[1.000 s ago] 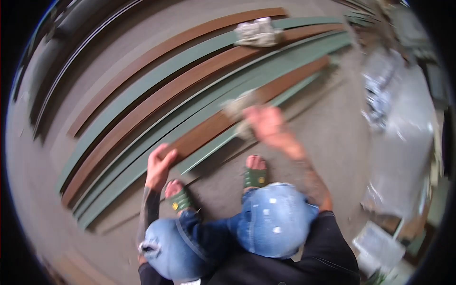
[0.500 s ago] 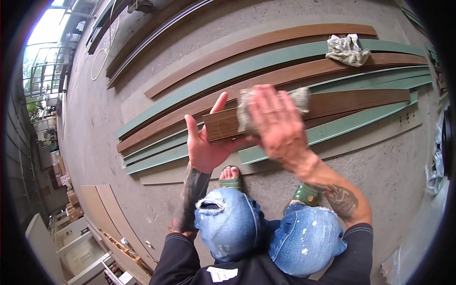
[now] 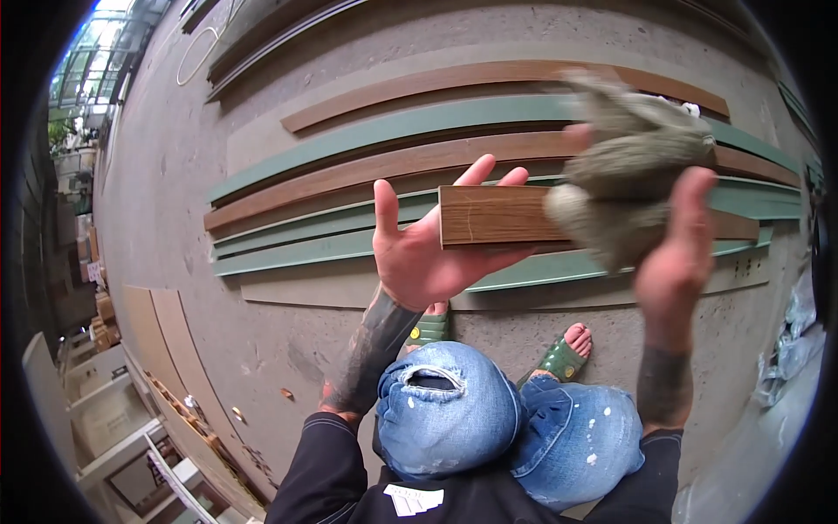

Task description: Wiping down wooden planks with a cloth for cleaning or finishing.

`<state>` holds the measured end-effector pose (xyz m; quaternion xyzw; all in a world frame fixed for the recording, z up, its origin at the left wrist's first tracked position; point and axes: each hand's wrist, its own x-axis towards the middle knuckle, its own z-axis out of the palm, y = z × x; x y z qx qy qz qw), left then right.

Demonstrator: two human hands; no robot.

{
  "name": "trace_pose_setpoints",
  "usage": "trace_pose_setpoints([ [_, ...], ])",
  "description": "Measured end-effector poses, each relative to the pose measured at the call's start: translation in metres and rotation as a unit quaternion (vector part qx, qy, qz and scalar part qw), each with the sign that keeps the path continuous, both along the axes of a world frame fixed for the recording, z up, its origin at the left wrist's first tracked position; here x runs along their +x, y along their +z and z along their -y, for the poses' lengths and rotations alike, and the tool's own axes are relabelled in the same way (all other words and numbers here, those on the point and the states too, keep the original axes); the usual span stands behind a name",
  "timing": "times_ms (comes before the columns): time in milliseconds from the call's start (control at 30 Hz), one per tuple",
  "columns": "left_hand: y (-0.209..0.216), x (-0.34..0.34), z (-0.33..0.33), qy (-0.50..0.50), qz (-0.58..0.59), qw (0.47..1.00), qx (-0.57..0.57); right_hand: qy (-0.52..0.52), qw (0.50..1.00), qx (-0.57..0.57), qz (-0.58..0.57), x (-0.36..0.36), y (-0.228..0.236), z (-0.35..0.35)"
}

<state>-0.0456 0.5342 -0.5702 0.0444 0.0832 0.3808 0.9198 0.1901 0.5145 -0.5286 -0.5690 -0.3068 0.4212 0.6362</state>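
My left hand [image 3: 428, 258] is palm up at the near end of a brown wood-grain plank [image 3: 493, 216]. Its fingers are stretched and spread, some showing beyond the plank's far edge; the plank's end lies over the palm. In my right hand [image 3: 676, 271] is a bunched grey-green cloth [image 3: 637, 166], smeared by motion, with the thumb on its right side and a fingertip showing at its left. The cloth covers the middle of the plank from sight; whether it touches the plank I cannot tell.
Several long brown strips [image 3: 419, 87] and green strips [image 3: 375, 124] lie side by side on flat sheeting on the concrete floor [image 3: 288, 349]. Clear plastic wrap [image 3: 794, 341] is at the right. Dark profiles [image 3: 288, 44] lie at the far left, near a looped cord [image 3: 199, 57].
My right hand has come off the plank's surface and swung right, the cloth now bunched and raised. My left hand and the plank's end sit farther right in the view.
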Motion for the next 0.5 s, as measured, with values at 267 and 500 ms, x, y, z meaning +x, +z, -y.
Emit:
trace_pose_setpoints([
  [267,-0.005,-0.014,0.0,0.004,-0.002,1.0,-0.007,0.178,0.942,0.01,0.282,0.014,-0.035,0.028],
  [500,0.005,0.003,0.003,-0.014,-0.065,0.997,0.041,0.262,0.757,0.161,0.577,-0.026,-0.036,0.012],
])
